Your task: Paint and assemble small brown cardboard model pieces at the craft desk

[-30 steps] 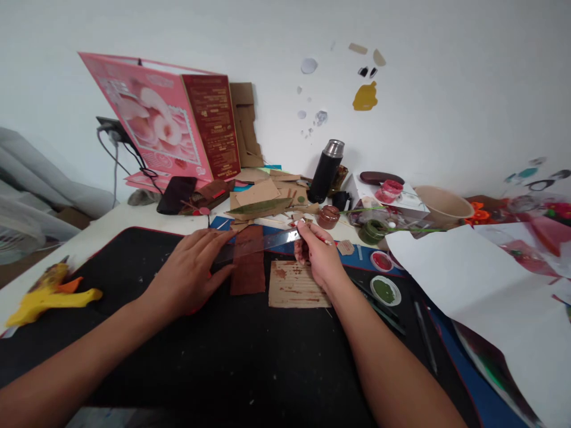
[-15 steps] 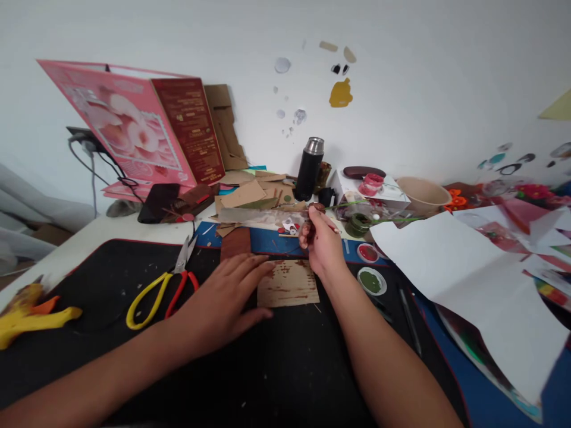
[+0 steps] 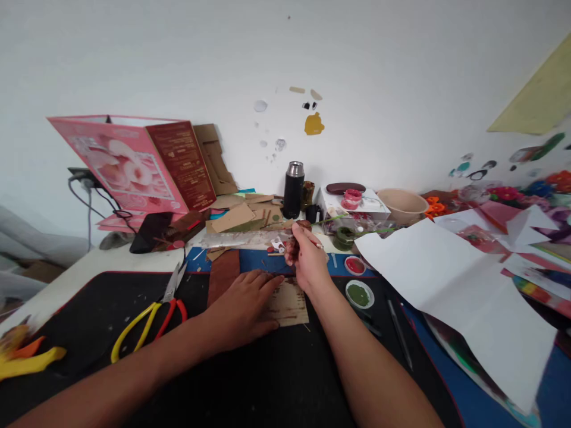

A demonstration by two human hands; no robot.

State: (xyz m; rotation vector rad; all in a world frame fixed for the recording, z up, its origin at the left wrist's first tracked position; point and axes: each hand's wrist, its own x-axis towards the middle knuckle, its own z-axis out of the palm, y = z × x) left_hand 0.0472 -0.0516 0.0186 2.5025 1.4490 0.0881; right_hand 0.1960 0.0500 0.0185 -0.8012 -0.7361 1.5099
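My left hand lies with its fingers stretched out over the left side of a corrugated cardboard piece, which is streaked with brown paint. Just beyond the cardboard's far edge, my right hand is closed, its fingertips stained brown. A thin stick pokes out of that grip; its working end is hidden behind the fingers. Something round and brown shows just past the right hand. Beside the left hand lies a brown-painted strip.
Scissors with yellow and red handles lie left. Lids of red paint and green paint sit right, near a pen and white paper. Behind are cardboard scraps, a black thermos and a pink box.
The view has tilted up and turned slightly right. My left hand has moved further onto the cardboard, covering more of it. My right hand stays closed near the cardboard's far edge.
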